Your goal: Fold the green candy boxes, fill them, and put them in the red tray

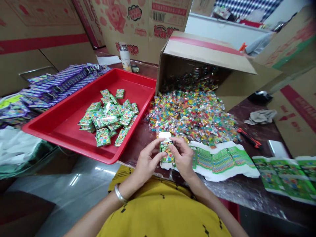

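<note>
Between my two hands is a small green candy box (167, 154) printed with colourful pictures, its white end flaps sticking out at top and bottom. My left hand (149, 159) grips its left side, thumb on the front. On the right edge, my right hand (182, 154) holds it with thumb and fingers. Just beyond lies a big heap of small clear packets of coloured candy (192, 112), spilling from a tipped carton (197, 49). A fanned row of flat green box blanks (217, 161) lies right of my right hand.
A red tray (71, 121) at left holds a pile of filled-looking green boxes (108, 118). Purple packs (64, 79) are stacked behind it. A flask (125, 56) stands at the back. A red-and-black cutter (250, 138), a cloth (261, 117) and green printed sheets (287, 176) lie at right.
</note>
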A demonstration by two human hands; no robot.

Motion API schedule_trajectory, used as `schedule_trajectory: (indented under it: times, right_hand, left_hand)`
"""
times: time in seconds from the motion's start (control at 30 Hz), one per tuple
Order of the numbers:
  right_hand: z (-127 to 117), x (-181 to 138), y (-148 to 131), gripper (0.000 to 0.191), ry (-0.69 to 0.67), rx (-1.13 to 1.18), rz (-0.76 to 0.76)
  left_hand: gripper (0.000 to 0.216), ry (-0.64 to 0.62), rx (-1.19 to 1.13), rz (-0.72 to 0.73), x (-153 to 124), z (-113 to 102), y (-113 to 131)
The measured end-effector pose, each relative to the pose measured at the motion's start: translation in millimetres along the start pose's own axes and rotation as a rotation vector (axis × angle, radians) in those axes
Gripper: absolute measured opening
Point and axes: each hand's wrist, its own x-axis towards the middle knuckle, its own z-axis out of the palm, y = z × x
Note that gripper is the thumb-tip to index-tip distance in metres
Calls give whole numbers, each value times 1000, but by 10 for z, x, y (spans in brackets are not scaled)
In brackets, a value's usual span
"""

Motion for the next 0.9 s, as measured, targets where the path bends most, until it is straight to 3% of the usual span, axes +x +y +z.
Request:
schedule_trajectory:
  times: [0.07,0.13,0.27,0.37,0.67,0.77,0.9]
  right_hand:
    - [-23,22,-1,7,-49,-8,-2]
    - [-39,49,-13,11,-86,11,1]
    - [-28,101,-58,14,-79,209,62]
    - [-24,144,-101,12,-163,261,70]
    - [-145,336,-205,19,-327,180,283]
    - [-157,362,-224,21,-328,160,240]
    - [-168,278,-259,18,-282,-12,11]
  left_hand:
    - [34,-87,-27,-16,14,-39,27]
    - [28,-127,-20,-13,29,-60,47]
    - [31,-15,-61,21,50,-45,53]
    - [35,44,-95,7,43,-27,48]
    - [36,-25,42,34,-34,-78,59]
    - [42,-44,43,19,-37,-74,78]
    - [44,-50,18,-44,-38,-75,100]
